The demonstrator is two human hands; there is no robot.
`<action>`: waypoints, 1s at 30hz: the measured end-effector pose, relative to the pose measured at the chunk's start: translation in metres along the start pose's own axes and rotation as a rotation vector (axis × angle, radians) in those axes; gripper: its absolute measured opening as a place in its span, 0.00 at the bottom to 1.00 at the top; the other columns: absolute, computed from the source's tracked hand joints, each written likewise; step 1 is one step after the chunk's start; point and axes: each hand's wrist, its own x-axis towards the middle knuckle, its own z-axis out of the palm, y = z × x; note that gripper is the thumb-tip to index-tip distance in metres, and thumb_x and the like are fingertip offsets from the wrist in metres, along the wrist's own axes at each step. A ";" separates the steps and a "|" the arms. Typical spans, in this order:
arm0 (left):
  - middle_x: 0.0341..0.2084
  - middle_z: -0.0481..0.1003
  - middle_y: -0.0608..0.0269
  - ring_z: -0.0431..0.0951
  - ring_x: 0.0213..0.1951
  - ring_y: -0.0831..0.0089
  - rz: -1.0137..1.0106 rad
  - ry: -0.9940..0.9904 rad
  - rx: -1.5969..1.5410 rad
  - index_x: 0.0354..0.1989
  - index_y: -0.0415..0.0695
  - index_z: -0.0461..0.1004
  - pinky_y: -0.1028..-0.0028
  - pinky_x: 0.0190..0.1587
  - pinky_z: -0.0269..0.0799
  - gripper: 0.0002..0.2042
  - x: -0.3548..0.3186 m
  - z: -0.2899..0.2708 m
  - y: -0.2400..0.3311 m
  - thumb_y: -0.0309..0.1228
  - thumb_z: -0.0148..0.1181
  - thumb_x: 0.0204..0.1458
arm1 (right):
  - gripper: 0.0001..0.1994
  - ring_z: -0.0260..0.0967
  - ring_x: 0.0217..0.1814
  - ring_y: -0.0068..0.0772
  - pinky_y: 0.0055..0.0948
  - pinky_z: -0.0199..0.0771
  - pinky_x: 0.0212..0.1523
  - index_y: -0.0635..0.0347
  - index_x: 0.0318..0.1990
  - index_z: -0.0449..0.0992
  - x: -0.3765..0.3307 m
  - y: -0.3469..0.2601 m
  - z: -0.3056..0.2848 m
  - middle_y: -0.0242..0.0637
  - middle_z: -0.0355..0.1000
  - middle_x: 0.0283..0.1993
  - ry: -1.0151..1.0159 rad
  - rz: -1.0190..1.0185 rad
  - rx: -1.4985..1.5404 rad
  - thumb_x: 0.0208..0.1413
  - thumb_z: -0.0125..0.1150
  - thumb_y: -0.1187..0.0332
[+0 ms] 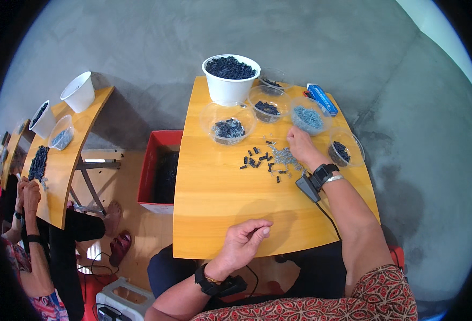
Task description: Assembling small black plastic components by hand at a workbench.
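Over the near edge of the yellow wooden table (220, 203), my left hand (245, 241) is closed, thumb against curled fingers; whatever it may hold is hidden. Farther away, my right hand (302, 146) is also closed, knuckles up, beside a loose pile of small grey screw-like pieces (285, 156). Its fingertips are out of sight. Several short black plastic pieces (257, 160) lie scattered left of that pile. Just beyond my right hand stands a clear tub of grey-blue small parts (307, 116). A clear tub with black pieces (341, 152) is to its right.
At the back, a white bucket (228, 88) is heaped with black pieces. Clear tubs (228, 128) (268, 108) stand before it, and a blue box (321, 99) lies at the right. A red bin (150, 182) sits left of the table. Another person's hands (30, 195) work at a neighbouring table.
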 end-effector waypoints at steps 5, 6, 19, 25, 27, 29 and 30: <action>0.26 0.73 0.67 0.70 0.31 0.83 0.022 -0.014 0.000 0.37 0.37 0.72 0.83 0.36 0.67 0.07 0.002 -0.001 0.003 0.25 0.52 0.51 | 0.04 0.62 0.36 0.51 0.41 0.61 0.36 0.64 0.28 0.64 0.001 -0.025 -0.010 0.48 0.65 0.30 -0.027 -0.012 -0.001 0.47 0.50 0.73; 0.27 0.73 0.67 0.70 0.31 0.83 0.018 -0.015 0.001 0.37 0.37 0.72 0.83 0.36 0.67 0.07 0.002 0.000 0.003 0.25 0.52 0.51 | 0.04 0.63 0.36 0.51 0.41 0.62 0.35 0.64 0.28 0.65 0.004 -0.032 -0.011 0.48 0.66 0.29 -0.027 -0.077 0.021 0.47 0.51 0.73; 0.27 0.73 0.64 0.70 0.30 0.81 0.067 -0.053 0.030 0.37 0.36 0.72 0.81 0.35 0.67 0.08 0.019 0.002 0.004 0.26 0.52 0.51 | 0.04 0.66 0.31 0.40 0.32 0.66 0.34 0.63 0.25 0.69 0.027 -0.026 -0.002 0.42 0.68 0.26 -0.098 -0.284 0.224 0.42 0.55 0.72; 0.27 0.72 0.68 0.70 0.31 0.83 0.081 -0.048 -0.009 0.38 0.37 0.71 0.83 0.37 0.67 0.08 0.031 -0.003 0.005 0.27 0.52 0.52 | 0.03 0.65 0.30 0.40 0.33 0.65 0.34 0.62 0.26 0.68 0.021 -0.025 -0.012 0.41 0.68 0.26 -0.011 -0.275 0.220 0.43 0.53 0.73; 0.27 0.72 0.67 0.70 0.31 0.82 0.107 -0.044 -0.030 0.39 0.37 0.71 0.82 0.37 0.67 0.09 0.037 -0.005 0.004 0.27 0.51 0.52 | 0.03 0.65 0.31 0.35 0.30 0.65 0.33 0.63 0.27 0.67 0.018 -0.026 -0.022 0.40 0.68 0.28 0.084 -0.331 0.242 0.44 0.52 0.74; 0.27 0.72 0.67 0.70 0.31 0.82 0.119 -0.034 -0.036 0.39 0.37 0.71 0.82 0.37 0.67 0.09 0.042 -0.008 0.002 0.27 0.51 0.52 | 0.03 0.65 0.31 0.31 0.27 0.65 0.32 0.64 0.28 0.67 0.008 -0.041 -0.035 0.40 0.68 0.30 0.176 -0.389 0.267 0.46 0.52 0.74; 0.27 0.72 0.67 0.71 0.31 0.81 0.132 -0.026 -0.042 0.40 0.37 0.70 0.81 0.36 0.68 0.09 0.045 -0.010 0.002 0.27 0.51 0.52 | 0.03 0.66 0.30 0.30 0.27 0.65 0.32 0.64 0.29 0.67 -0.005 -0.056 -0.046 0.40 0.68 0.28 0.047 -0.290 0.289 0.46 0.51 0.75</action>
